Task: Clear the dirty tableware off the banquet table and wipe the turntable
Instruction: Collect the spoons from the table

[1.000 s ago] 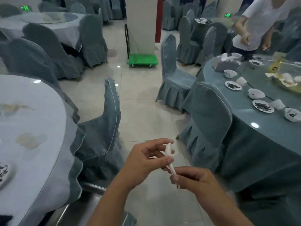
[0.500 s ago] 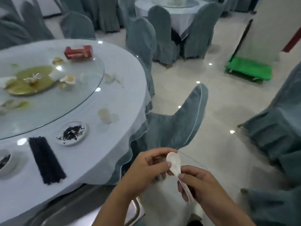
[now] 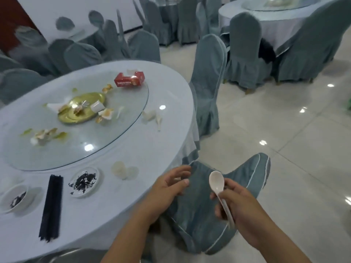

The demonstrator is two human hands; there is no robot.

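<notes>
My right hand [image 3: 240, 209] grips the handle of a white ceramic spoon [image 3: 217, 184], bowl end up, over a chair seat. My left hand [image 3: 169, 186] hovers beside the table edge with relaxed fingers, holding nothing. The round banquet table [image 3: 117, 204] carries a glass turntable [image 3: 114, 130] with a gold dish [image 3: 81, 109], food scraps and a red tissue box [image 3: 129, 79]. Near the front edge lie a bundle of black chopsticks [image 3: 51, 205], a small plate with dark scraps [image 3: 84, 181], a bowl [image 3: 14, 198] and a small clear cup [image 3: 119, 168].
A covered chair [image 3: 201, 221] leans low right under my hands, another chair [image 3: 208, 78] stands by the table's far side. A metal bin rim [image 3: 62, 256] shows at the bottom left. More covered tables and chairs fill the back; tiled floor [image 3: 294, 149] lies to the right.
The view has swung left onto the dirty table. My left hand has let go of the spoon and moved away to the left; my right hand alone keeps it.
</notes>
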